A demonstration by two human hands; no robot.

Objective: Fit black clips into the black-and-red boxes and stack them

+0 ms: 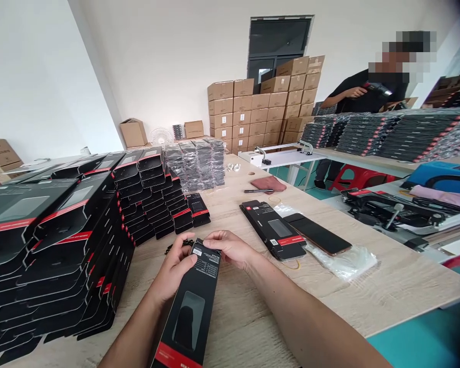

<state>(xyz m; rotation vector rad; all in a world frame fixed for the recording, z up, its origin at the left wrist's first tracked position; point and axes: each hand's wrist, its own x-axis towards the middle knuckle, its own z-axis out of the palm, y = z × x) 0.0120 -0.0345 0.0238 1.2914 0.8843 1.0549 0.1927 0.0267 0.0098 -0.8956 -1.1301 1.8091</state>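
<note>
A long black box (198, 286) with a red band and a clear window lies before me, its far end between my hands. My left hand (175, 266) grips the left edge near that end, thumb on the printed face. At the far right corner, my right hand (228, 248) pinches the end flap with thumb and fingers. A small black cable-like item (173, 249) shows behind my left fingers, partly hidden. To the right, flat black boxes (270, 229) lie beside a dark phone (317, 232) on clear plastic bags (347, 263).
Stacks of open-ended black boxes (72, 230) fill the table's left side. Plastic-wrapped packs (197, 161) stand behind them. A pen (258, 191) and a reddish cloth (269, 184) lie farther back. Brown cartons (253, 110) line the wall. Another person (368, 92) holds a tool at right.
</note>
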